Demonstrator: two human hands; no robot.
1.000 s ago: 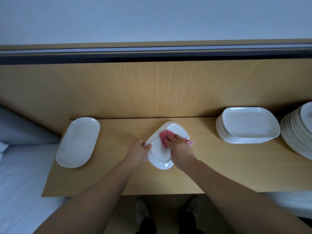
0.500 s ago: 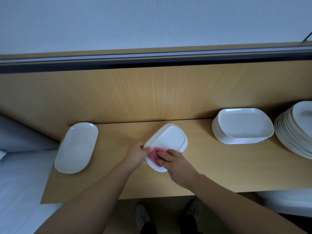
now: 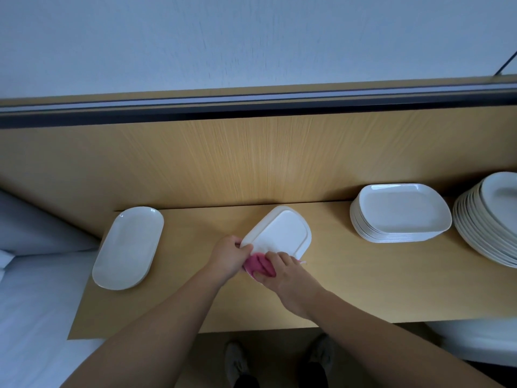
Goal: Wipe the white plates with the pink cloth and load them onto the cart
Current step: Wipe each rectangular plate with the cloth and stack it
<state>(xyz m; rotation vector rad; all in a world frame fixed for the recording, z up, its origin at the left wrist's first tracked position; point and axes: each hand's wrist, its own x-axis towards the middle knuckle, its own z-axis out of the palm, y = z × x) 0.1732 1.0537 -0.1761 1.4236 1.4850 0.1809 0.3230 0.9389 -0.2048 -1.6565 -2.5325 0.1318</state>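
Since a second ago the pink cloth (image 3: 258,265) has slid from the far part of the plate (image 3: 282,233) down to its near corner, and the plate now shows its flat underside with the raised foot ring facing up. Both hands have come closer together at that corner.

The left hand (image 3: 229,254) grasps the plate by its near left edge, thumb on top and fingers curled under the rim. The right hand (image 3: 285,273) has its fingers bent over the bunched cloth and presses it onto the near corner of the plate, just beside the left hand. A thin thread of the cloth sticks out to the right of the fingers. The plate lies slanted across the middle of the wooden table (image 3: 363,289), its far corner close to the wood panel (image 3: 251,158) behind; whether it rests flat or is lifted a little cannot be told.

An oval plate (image 3: 128,247) lies face up at the left end of the table, well apart from the hands. At the right stands a stack of square plates (image 3: 400,214), and just beside it, cut by the picture's edge, a second stack (image 3: 486,219) that leans. White bedding (image 3: 33,303) lies left of the table. Below the table's near edge, the person's shoes (image 3: 235,357) show on the floor.
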